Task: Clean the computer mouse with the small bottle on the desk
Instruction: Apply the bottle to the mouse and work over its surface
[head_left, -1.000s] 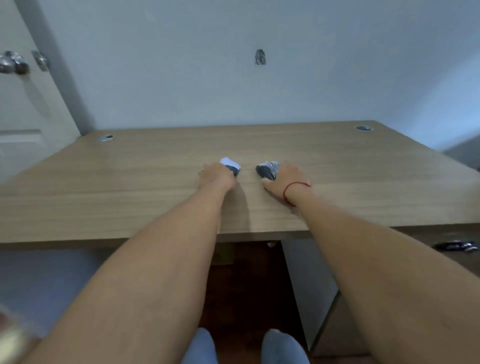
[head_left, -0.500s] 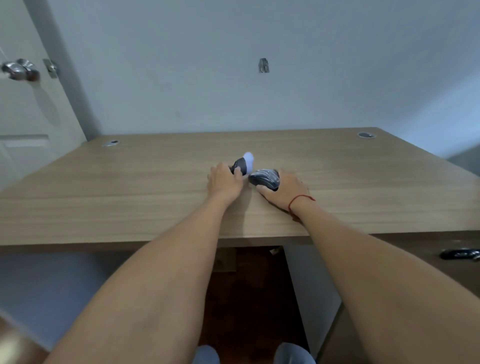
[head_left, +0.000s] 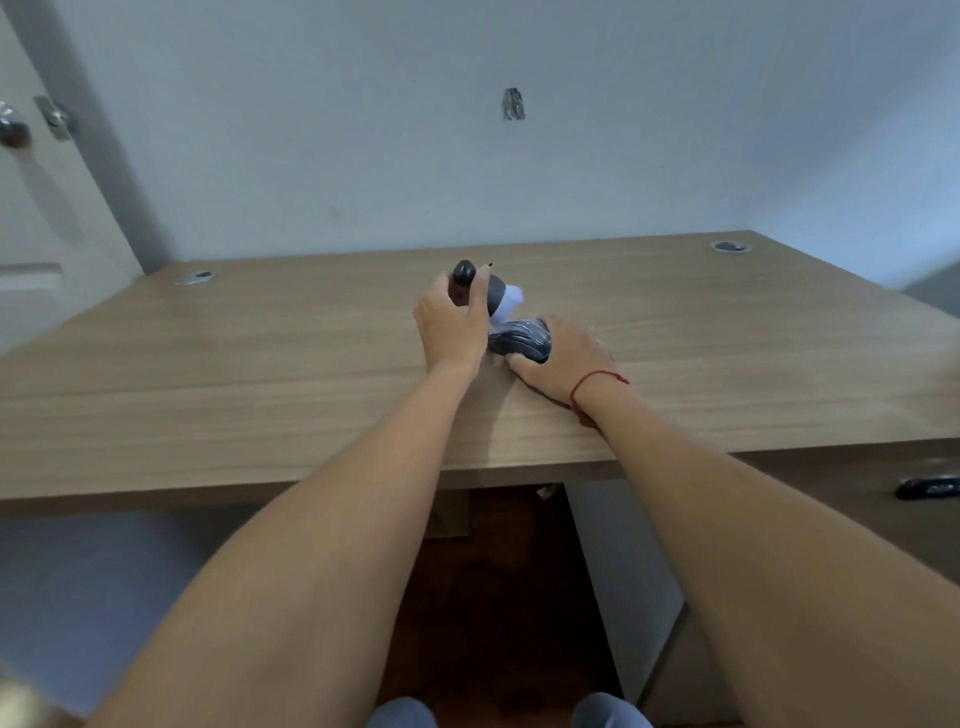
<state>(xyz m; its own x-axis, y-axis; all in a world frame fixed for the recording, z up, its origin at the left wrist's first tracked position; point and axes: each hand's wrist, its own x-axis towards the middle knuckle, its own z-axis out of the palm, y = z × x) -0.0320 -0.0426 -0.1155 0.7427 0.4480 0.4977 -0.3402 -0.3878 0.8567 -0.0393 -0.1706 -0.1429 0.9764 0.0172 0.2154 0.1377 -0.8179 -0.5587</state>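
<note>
Both hands were busy: the left hand had lifted the small bottle and tipped it over the mouse, which the right hand gripped on the desk; cleaning probably started.

My left hand is covering most of the small bottle, so I am seeing only its dark top and a blurred pale end. My right hand is hiding the far half of the computer mouse. The door knob is getting cut by the left edge, and the drawer handle is blurring at right.
</note>
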